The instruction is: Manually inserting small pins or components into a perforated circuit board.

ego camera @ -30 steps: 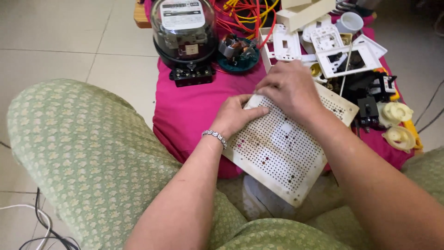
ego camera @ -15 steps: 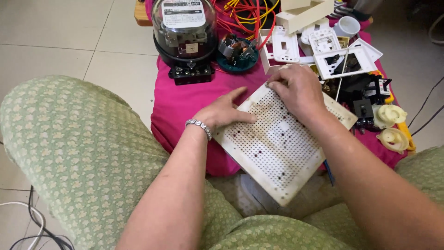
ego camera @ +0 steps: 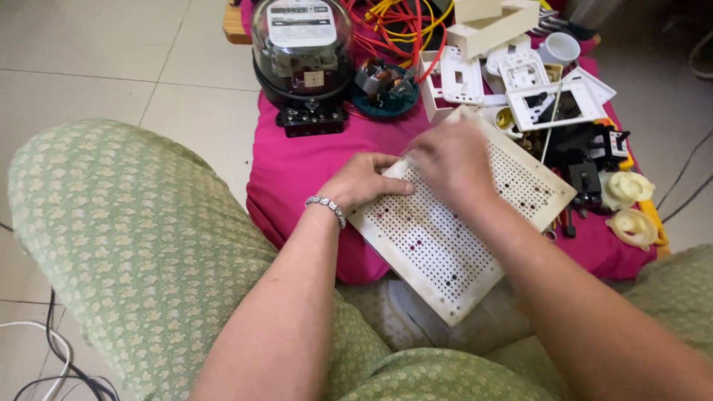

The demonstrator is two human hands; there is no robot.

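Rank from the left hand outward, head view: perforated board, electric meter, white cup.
1. perforated board: touching the left hand, just to its right.
2. electric meter: beyond the hand, upper left on the pink cloth.
3. white cup: farthest, upper right among the white switch plates.

Perforated board on cloth; meter behind, left.

Both hands on the perforated board

My left hand grips the near-left edge of the cream perforated board; right hand lies on top, w/ sth small & pale btwn them, can't tell what. Board tilts over the pink cloth; glass-domed meter & white switch plates lie beyond.
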